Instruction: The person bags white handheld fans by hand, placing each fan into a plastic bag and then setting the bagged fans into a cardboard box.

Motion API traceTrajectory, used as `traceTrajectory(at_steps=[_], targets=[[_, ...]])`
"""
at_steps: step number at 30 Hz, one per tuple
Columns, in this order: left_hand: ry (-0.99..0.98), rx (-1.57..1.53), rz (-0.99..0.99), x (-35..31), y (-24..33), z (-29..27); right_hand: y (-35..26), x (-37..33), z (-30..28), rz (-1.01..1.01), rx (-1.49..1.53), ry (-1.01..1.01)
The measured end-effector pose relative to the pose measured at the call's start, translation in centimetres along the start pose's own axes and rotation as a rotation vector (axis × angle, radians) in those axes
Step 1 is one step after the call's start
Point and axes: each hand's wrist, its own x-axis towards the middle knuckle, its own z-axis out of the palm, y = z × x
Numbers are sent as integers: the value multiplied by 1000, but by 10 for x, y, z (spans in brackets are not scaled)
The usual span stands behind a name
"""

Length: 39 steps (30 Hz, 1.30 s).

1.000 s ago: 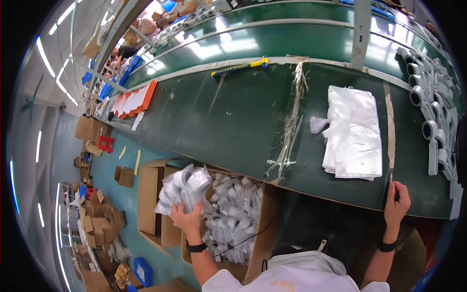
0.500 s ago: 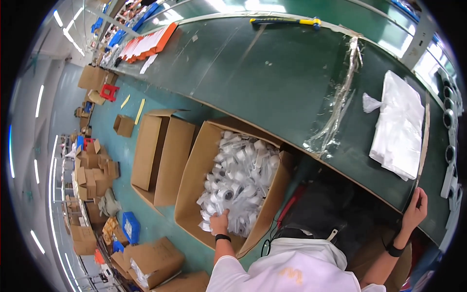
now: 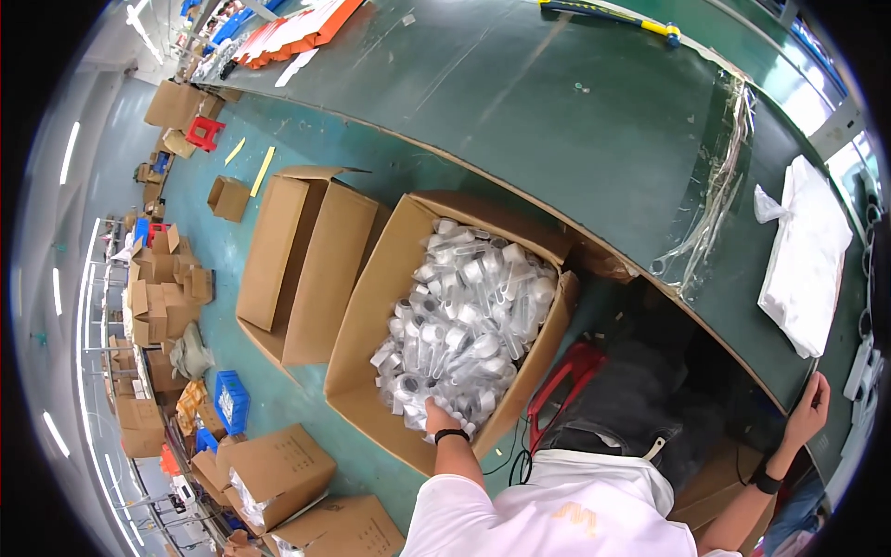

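Note:
My left hand, a black band at its wrist, reaches into a large open cardboard box by the bench. Its fingers go in among a heap of white pieces in clear plastic bags, some with round rings and clear, handle-like parts. Whether they grip a bag is hidden. At the right, my right hand, also banded in black, rests at the edge of the green bench. Its fingers are loosely bent and somewhat apart, with nothing seen in them. Just beyond it lies a flat stack of white plastic bags.
Another open carton stands left of the box. A red stool is partly under the bench. On the bench lie a yellow-and-blue hammer and orange-and-white sheets. More cartons and a blue crate line the left.
The view has shifted, so the bench and hammer sit higher and farther right. My left hand stays in the heap, slightly farther right along the box's near side; my right hand stays at the bench edge.

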Motion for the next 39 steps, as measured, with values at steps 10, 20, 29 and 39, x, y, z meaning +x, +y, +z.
traceTrajectory(at_steps=[10, 20, 29, 39], targets=[[-119, 129, 13, 178, -25, -39, 0, 6, 7, -5, -77, -5], [25, -180, 1065, 32, 92, 44, -45, -62, -5, -209, -63, 277], [-918, -241, 1618, -268, 95, 104, -9, -256, -23, 475, 10, -406], [-1403, 44, 1774, -413, 33, 183, -23, -303, -82, 210, 3, -629]])
